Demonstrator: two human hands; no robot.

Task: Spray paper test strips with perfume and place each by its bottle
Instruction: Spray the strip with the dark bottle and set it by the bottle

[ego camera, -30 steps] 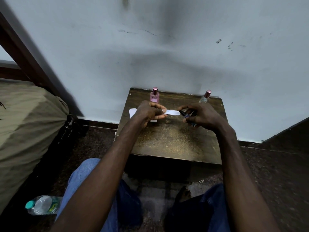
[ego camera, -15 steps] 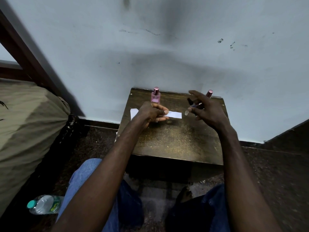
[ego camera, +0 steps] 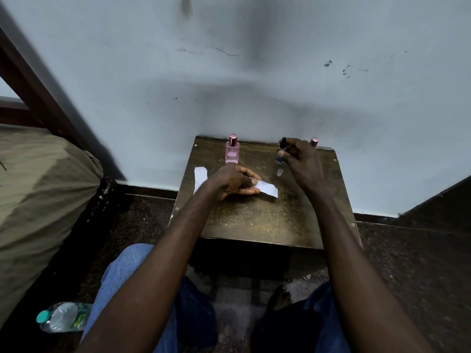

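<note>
Head view: right hand (ego camera: 303,161) half-hides rightmost pink-capped bottle (ego camera: 314,142)

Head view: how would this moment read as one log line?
left hand: holds paper strip | right hand: holds small dark bottle | clear cap: on table | pink bottle: standing, untouched

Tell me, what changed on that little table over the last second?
The right hand, gripping the small dark bottle, drew back from the paper strip toward the wall. A clear cap now shows on the table. The left hand still pinches the strip; the pink bottle and the second strip beside it stayed put.
</note>
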